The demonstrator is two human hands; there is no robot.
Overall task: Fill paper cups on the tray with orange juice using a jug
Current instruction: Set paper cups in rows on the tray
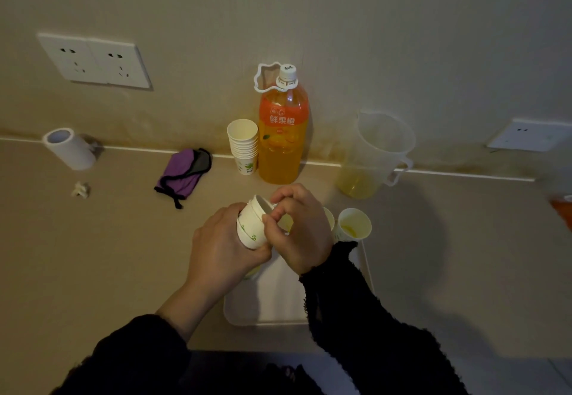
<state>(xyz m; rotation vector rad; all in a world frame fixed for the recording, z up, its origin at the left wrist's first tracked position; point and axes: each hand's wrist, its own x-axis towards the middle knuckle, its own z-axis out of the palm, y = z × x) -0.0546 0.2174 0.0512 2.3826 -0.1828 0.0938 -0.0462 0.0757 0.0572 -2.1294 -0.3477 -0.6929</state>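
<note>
My left hand [221, 246] grips a short stack of nested paper cups [250, 224], tilted with the mouth up and to the right, above the white tray [266, 298]. My right hand [298, 227] pinches the rim of the top cup in that stack. A paper cup with juice in it [354, 224] stands at the tray's far right corner. Another cup beside it is mostly hidden behind my right hand. The clear jug [376, 156], with a little juice at its bottom, stands beyond the tray to the right.
A large orange juice bottle [283, 134] and a tall stack of paper cups [243, 145] stand by the wall. A purple pouch [182, 175], a white roll [69, 148] and a small crumpled scrap [81, 189] lie to the left. Something orange [561, 209] shows at the right edge.
</note>
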